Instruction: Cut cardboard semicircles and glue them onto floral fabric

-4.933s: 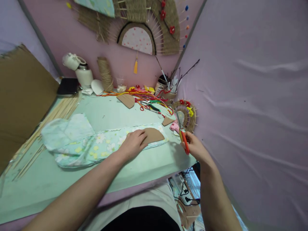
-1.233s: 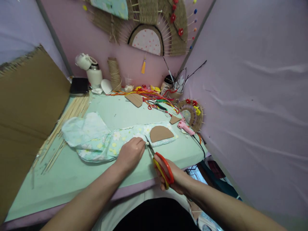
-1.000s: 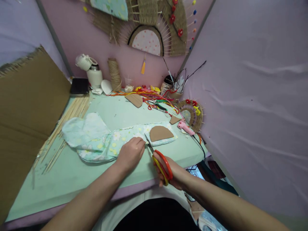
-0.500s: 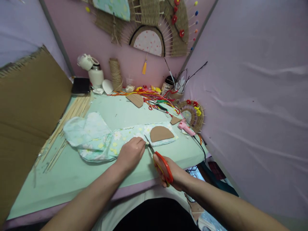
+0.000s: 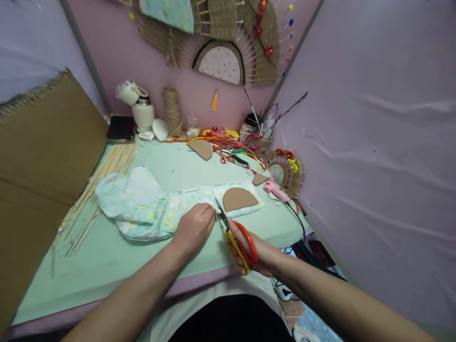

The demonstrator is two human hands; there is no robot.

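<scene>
Pale green flowered fabric point(image 5: 171, 209) lies across the table, bunched at its left end and flatter to the right. My left hand point(image 5: 195, 225) is closed on the fabric's near edge, pinching it just left of the scissor blades. My right hand point(image 5: 245, 251) grips scissors point(image 5: 242, 244) with one red and one yellow handle. Their blades point away from me and lie at the fabric's edge, close to my left fingertips. On the fabric's right end rests a half-round cardboard piece point(image 5: 240, 199), just beyond the blades.
Thin wooden sticks point(image 5: 110, 166) lie at the left, beside a large cardboard sheet point(image 5: 53, 152). A pink glue gun point(image 5: 276, 190) with a black cord is at the right edge. Pliers point(image 5: 238, 157), colored cords and a twine spool point(image 5: 173, 111) stand toward the back wall.
The scissor handles have spread apart, with the yellow one now showing more clearly. My left hand and the fabric stay in place; the view has shifted slightly.
</scene>
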